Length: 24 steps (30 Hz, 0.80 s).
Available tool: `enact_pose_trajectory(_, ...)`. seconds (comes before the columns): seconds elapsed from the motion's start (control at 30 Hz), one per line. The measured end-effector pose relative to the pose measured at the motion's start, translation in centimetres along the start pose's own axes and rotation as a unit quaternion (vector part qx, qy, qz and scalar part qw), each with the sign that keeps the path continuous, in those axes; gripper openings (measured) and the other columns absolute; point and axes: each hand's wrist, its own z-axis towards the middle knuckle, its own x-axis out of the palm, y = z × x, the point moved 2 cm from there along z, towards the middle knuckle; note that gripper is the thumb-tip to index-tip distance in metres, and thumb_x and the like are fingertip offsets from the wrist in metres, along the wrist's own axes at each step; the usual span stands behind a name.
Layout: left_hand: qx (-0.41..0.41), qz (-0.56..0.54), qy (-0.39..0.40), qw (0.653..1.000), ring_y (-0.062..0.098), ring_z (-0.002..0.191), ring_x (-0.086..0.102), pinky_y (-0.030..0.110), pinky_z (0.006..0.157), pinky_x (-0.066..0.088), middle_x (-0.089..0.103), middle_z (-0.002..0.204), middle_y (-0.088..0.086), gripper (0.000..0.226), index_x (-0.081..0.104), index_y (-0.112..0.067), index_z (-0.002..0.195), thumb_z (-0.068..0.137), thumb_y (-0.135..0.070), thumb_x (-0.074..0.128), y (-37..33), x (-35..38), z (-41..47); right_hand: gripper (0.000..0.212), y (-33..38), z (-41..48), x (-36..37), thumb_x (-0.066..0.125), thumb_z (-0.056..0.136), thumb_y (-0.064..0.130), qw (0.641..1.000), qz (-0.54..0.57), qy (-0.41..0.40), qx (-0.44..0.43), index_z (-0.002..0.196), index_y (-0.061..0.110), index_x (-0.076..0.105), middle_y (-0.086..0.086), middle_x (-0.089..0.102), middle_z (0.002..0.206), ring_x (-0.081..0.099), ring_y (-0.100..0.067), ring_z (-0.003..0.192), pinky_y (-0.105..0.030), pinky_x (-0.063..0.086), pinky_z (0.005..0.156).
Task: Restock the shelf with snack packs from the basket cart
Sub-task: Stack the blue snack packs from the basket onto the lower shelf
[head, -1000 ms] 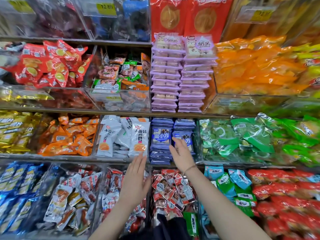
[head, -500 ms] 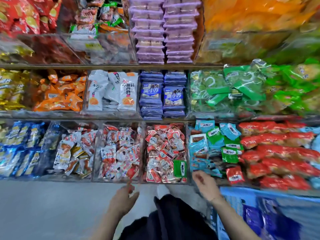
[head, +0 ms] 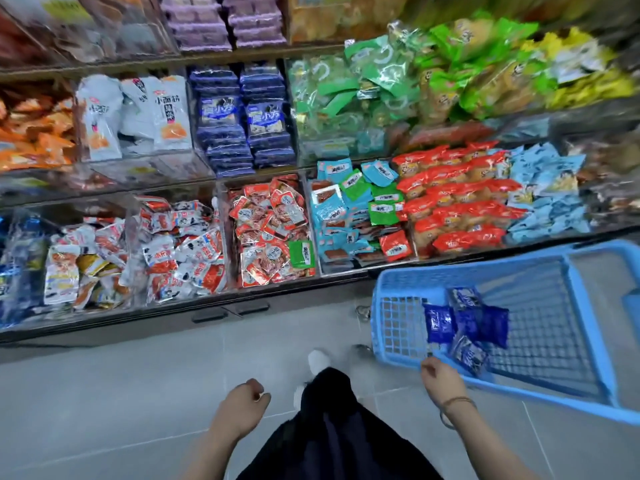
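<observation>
A light blue basket cart (head: 398,327) stands on the floor at the lower right, in front of the shelf. Several dark blue snack packs (head: 481,323) lie loose on its bottom. Matching dark blue packs (head: 242,116) are stacked in two columns in a middle shelf bin. My right hand (head: 440,375) hovers at the basket's near rim, just short of the closest pack, fingers loosely curled and holding nothing. My left hand (head: 242,407) hangs low over the floor, loosely curled and empty.
Clear bins of red, white, green, light blue and orange snack bags (head: 270,230) fill the shelves. Grey tiled floor (head: 121,393) runs along the shelf base. My dark trouser leg and white shoe (head: 318,358) are between my hands.
Both hands came down from the dark blue stacks on the shelf. My view tilted down and right, bringing the basket cart into sight, and my right hand moved to its rim.
</observation>
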Motion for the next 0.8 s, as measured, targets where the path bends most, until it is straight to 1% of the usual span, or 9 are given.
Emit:
enact_pose_trajectory(0.13, 0.022, -0.015, -0.013, 1.000, 0.017, 0.094, 0.060, 0.024, 0.080, 0.043, 0.064, 0.098, -0.002, 0.008, 0.054, -0.022, 0.090, 0.093, -0.030, 0.054, -3.2, 1.9, -0.5, 0.020, -3.3, 0.5, -2.3, 0.052, 0.091, 0.012, 1.000, 0.009, -0.019, 0.009, 0.099, 0.007, 0.070, -0.018, 0.069, 0.098, 0.063, -0.032, 0.092, -0.028, 0.042, 0.074)
enact_pose_trajectory(0.2, 0.037, -0.018, -0.015, 0.999, 0.017, 0.093, 0.060, 0.023, 0.079, 0.043, 0.065, 0.100, -0.001, 0.007, 0.054, -0.022, 0.092, 0.093, -0.029, 0.054, -5.5, 2.8, -0.6, 0.021, -4.8, 1.3, -3.9, 0.050, 0.091, 0.012, 1.000, 0.006, -0.020, 0.014, 0.096, 0.006, 0.070, -0.019, 0.068, 0.097, 0.062, -0.034, 0.092, -0.027, 0.040, 0.071)
enact_pose_trajectory(0.3, 0.062, -0.030, -0.023, 0.997, 0.017, 0.092, 0.060, 0.022, 0.077, 0.041, 0.065, 0.103, -0.001, 0.010, 0.058, -0.019, 0.098, 0.093, -0.026, 0.054, -9.7, 4.7, -0.3, 0.023, -7.2, 3.0, -6.8, 0.048, 0.090, 0.010, 0.999, 0.022, -0.017, 0.030, 0.097, 0.004, 0.069, -0.021, 0.068, 0.096, 0.062, -0.035, 0.089, -0.031, 0.044, 0.073)
enact_pose_trajectory(0.43, 0.066, -0.040, -0.049, 0.996, 0.018, 0.101, 0.060, 0.025, 0.086, 0.045, 0.061, 0.116, 0.001, 0.029, 0.057, -0.016, 0.119, 0.093, -0.026, 0.055, -15.3, 8.5, 1.4, 0.017, -10.4, 7.2, -10.2, 0.053, 0.087, 0.008, 0.999, 0.010, -0.022, 0.024, 0.087, 0.001, 0.068, -0.023, 0.068, 0.095, 0.063, -0.034, 0.087, -0.033, 0.045, 0.072)
enact_pose_trajectory(0.53, 0.036, -0.036, -0.086, 0.995, 0.024, 0.119, 0.050, 0.031, 0.097, 0.041, 0.053, 0.130, 0.005, 0.042, 0.049, -0.013, 0.132, 0.092, -0.025, 0.057, -19.1, 11.9, 3.9, 0.012, -12.8, 11.8, -11.6, 0.056, 0.085, 0.008, 0.999, -0.003, -0.027, 0.024, 0.073, 0.009, 0.056, -0.023, 0.062, 0.090, 0.060, -0.036, 0.089, -0.035, 0.042, 0.070)
enact_pose_trajectory(0.57, 0.021, -0.036, -0.099, 0.994, 0.027, 0.122, 0.047, 0.034, 0.099, 0.040, 0.050, 0.133, 0.008, 0.047, 0.046, -0.010, 0.135, 0.092, -0.025, 0.057, -20.1, 13.0, 4.7, 0.005, -13.7, 13.2, -11.9, 0.056, 0.084, 0.006, 0.999, -0.012, -0.030, 0.029, 0.079, 0.007, 0.056, -0.022, 0.059, 0.092, 0.059, -0.037, 0.094, -0.035, 0.042, 0.074)
enact_pose_trajectory(0.6, 0.009, -0.032, -0.118, 0.992, 0.029, 0.123, 0.045, 0.036, 0.100, 0.039, 0.049, 0.135, 0.010, 0.051, 0.044, -0.007, 0.137, 0.091, -0.024, 0.058, -21.2, 13.8, 5.6, 0.010, -14.6, 14.8, -12.0, 0.054, 0.085, 0.006, 0.999, -0.030, -0.030, 0.029, 0.092, 0.002, 0.059, -0.021, 0.059, 0.099, 0.057, -0.036, 0.102, -0.034, 0.042, 0.080)
enact_pose_trajectory(0.7, -0.009, -0.009, -0.157, 0.987, 0.035, 0.123, 0.042, 0.043, 0.101, 0.038, 0.047, 0.135, 0.017, 0.057, 0.043, 0.000, 0.136, 0.087, -0.020, 0.064, -23.9, 16.5, 8.1, 0.034, -16.7, 19.5, -12.1, 0.047, 0.092, 0.010, 0.996, -0.069, -0.025, 0.044, 0.124, -0.002, 0.050, -0.020, 0.049, 0.127, 0.044, -0.032, 0.121, -0.032, 0.036, 0.096)
enact_pose_trajectory(0.8, 0.003, -0.016, -0.196, 0.980, 0.038, 0.129, 0.038, 0.045, 0.107, 0.035, 0.041, 0.142, 0.021, 0.070, 0.036, 0.004, 0.141, 0.081, -0.015, 0.068, -26.1, 18.8, 10.1, 0.045, -18.3, 23.1, -10.7, 0.047, 0.092, 0.010, 0.995, -0.055, -0.022, 0.078, 0.135, -0.002, 0.037, -0.020, 0.039, 0.138, 0.039, -0.033, 0.126, -0.036, 0.036, 0.100)
